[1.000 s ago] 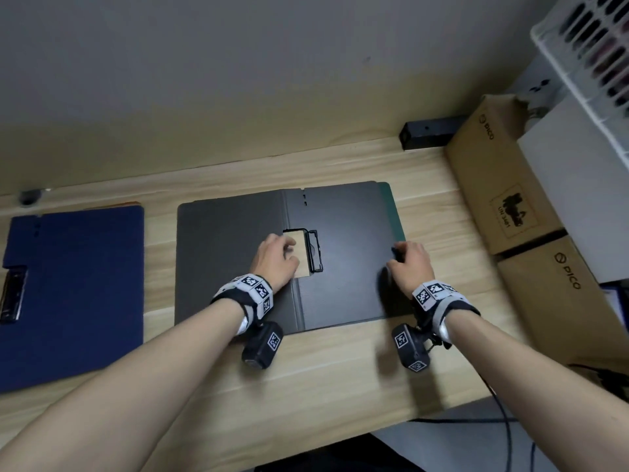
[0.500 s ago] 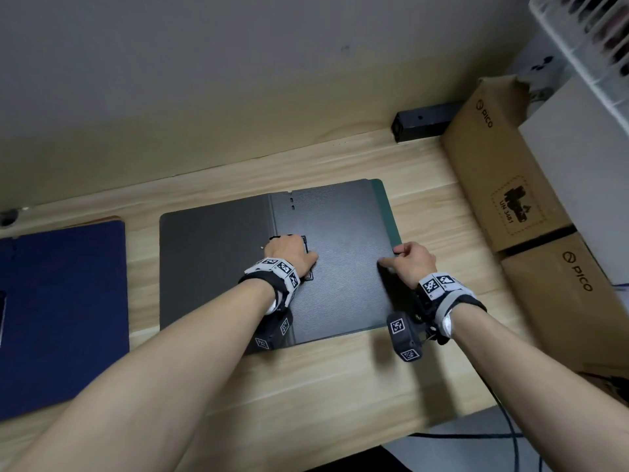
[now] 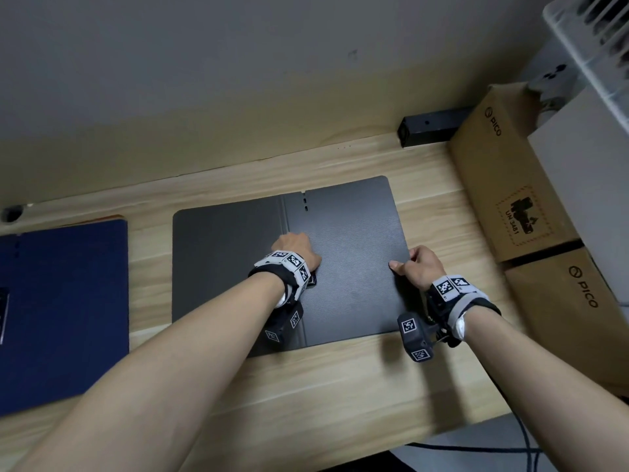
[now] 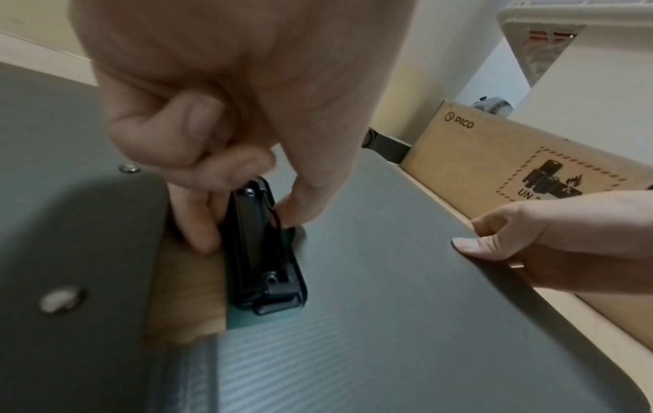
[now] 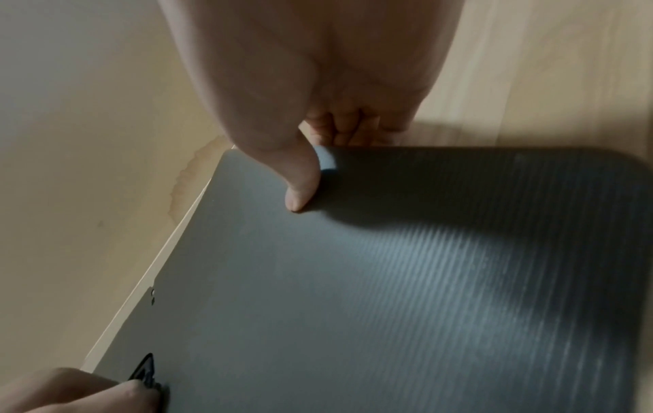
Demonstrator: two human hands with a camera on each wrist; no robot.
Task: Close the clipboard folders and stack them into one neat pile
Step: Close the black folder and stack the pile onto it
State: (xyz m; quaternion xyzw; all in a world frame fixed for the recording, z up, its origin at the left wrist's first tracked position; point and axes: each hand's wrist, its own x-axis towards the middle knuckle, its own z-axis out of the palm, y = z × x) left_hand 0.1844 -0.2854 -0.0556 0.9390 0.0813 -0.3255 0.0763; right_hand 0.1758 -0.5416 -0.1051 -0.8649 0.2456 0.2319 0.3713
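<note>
A dark grey clipboard folder [image 3: 354, 267] lies spread flat on the wooden table [image 3: 323, 386]. My left hand [image 3: 299, 250] is at the folder's middle fold and pinches its black clip [image 4: 261, 251] between thumb and fingers. A strip of green [image 4: 254, 318] shows below the clip in the left wrist view. My right hand [image 3: 405, 264] grips the folder's right edge [image 5: 388, 151], thumb on top and fingers underneath. A dark blue folder [image 3: 64, 311] lies flat at the far left, apart from both hands.
Two brown PICO cardboard boxes [image 3: 510, 199] stand just right of the grey folder. A black bar [image 3: 432, 129] lies at the back by the wall. A white basket [image 3: 595, 46] is up at the top right. Cables [image 3: 476, 447] hang below the table's front edge.
The green edge that showed along the grey folder's right side is now covered. My left hand has moved from beside the clip onto it. My right hand stays on the right edge.
</note>
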